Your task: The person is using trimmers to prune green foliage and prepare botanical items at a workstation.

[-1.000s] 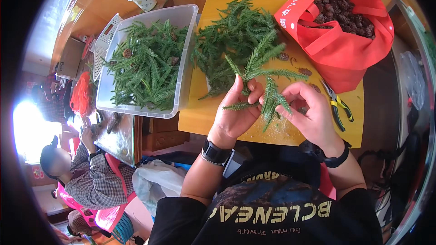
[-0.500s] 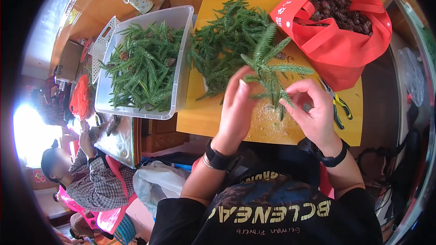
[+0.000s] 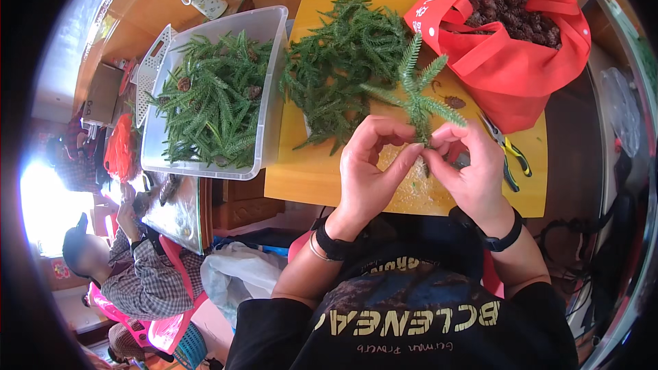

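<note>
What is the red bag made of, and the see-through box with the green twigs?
The red bag looks like soft, matte non-woven fabric: it slumps and creases. The box seems to be clear, glossy hard plastic, since the green twigs show through its wall.

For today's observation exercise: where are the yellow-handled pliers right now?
In the head view, the yellow-handled pliers lie on the yellow board at its right edge, just beyond the right hand and below the red bag.

Both hands [image 3: 425, 164] pinched on a green sprig bundle [image 3: 416, 92] above the yellow table [image 3: 308, 171].
</note>
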A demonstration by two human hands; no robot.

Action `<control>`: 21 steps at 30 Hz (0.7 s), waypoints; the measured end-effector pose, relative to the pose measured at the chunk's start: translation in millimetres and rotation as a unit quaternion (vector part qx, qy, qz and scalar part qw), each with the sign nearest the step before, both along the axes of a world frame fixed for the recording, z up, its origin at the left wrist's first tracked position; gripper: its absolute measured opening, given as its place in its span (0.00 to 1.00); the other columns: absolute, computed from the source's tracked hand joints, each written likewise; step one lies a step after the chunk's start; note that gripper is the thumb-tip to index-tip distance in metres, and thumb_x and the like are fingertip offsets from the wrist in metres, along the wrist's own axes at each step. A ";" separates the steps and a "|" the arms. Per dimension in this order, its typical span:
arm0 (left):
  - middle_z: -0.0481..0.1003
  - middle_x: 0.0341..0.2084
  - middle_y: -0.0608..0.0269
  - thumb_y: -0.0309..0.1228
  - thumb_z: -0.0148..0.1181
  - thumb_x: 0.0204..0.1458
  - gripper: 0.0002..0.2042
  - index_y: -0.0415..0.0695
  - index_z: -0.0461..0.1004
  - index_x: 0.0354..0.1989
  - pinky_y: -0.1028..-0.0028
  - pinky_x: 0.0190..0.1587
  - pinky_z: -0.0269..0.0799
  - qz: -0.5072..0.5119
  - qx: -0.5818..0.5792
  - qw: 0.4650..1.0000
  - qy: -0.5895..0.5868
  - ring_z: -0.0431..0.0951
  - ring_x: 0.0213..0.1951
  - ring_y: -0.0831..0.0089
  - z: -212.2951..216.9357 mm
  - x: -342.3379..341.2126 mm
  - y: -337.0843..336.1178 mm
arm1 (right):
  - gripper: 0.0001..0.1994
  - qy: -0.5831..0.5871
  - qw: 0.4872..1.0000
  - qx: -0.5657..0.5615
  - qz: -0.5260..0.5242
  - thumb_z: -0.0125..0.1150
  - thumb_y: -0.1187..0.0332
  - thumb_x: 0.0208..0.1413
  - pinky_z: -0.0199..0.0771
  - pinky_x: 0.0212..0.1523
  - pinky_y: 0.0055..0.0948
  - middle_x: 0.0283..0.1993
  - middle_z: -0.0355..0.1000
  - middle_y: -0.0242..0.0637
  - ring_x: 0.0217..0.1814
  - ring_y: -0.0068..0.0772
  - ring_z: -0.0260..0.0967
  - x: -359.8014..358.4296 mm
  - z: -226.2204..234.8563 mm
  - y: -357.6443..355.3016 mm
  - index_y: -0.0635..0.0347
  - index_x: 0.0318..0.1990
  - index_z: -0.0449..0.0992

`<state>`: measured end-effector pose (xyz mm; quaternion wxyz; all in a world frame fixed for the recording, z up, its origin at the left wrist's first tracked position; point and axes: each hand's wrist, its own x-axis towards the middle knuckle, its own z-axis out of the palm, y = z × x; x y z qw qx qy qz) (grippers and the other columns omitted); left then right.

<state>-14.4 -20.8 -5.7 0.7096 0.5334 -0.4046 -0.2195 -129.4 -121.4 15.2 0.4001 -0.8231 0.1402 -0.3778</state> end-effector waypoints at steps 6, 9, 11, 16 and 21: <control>0.69 0.33 0.63 0.13 0.58 0.44 0.08 0.36 0.70 0.32 0.79 0.42 0.68 -0.005 0.010 1.000 -0.023 0.70 0.37 0.78 7.1 2.5 3.1 | 0.14 0.011 0.977 0.203 0.062 0.61 0.82 0.46 0.62 0.29 0.14 0.29 0.67 0.29 0.27 0.14 0.62 -5.3 6.8 -0.6 0.62 0.38 0.64; 0.69 0.32 0.63 0.12 0.58 0.43 0.08 0.36 0.70 0.31 0.79 0.41 0.67 0.002 0.017 0.999 -0.040 0.70 0.36 0.77 9.4 1.2 3.4 | 0.13 0.007 0.963 0.254 0.086 0.60 0.81 0.46 0.60 0.31 0.13 0.30 0.65 0.28 0.28 0.13 0.60 -5.9 6.7 -1.4 0.61 0.39 0.64; 0.71 0.28 0.64 0.16 0.62 0.41 0.07 0.39 0.73 0.29 0.80 0.33 0.69 0.028 -0.001 0.998 -0.057 0.71 0.31 0.78 9.4 0.3 1.4 | 0.13 0.000 0.959 0.267 0.094 0.60 0.81 0.47 0.60 0.31 0.13 0.30 0.65 0.27 0.29 0.13 0.60 -6.5 6.1 -2.2 0.61 0.38 0.65; 0.73 0.27 0.64 0.16 0.62 0.40 0.08 0.39 0.73 0.28 0.79 0.33 0.69 0.035 -0.004 0.997 -0.071 0.72 0.31 0.75 11.8 -0.8 0.8 | 0.11 -0.021 0.950 0.289 0.115 0.61 0.79 0.48 0.60 0.31 0.13 0.30 0.64 0.26 0.30 0.13 0.60 -7.4 5.1 -2.0 0.61 0.37 0.66; 0.73 0.27 0.64 0.16 0.62 0.39 0.08 0.39 0.73 0.28 0.78 0.33 0.69 0.039 0.002 0.996 -0.077 0.72 0.31 0.75 11.3 -0.7 1.8 | 0.10 -0.035 0.941 0.308 0.134 0.61 0.79 0.48 0.60 0.31 0.13 0.30 0.65 0.26 0.30 0.13 0.61 -8.6 -0.8 -3.6 0.60 0.37 0.66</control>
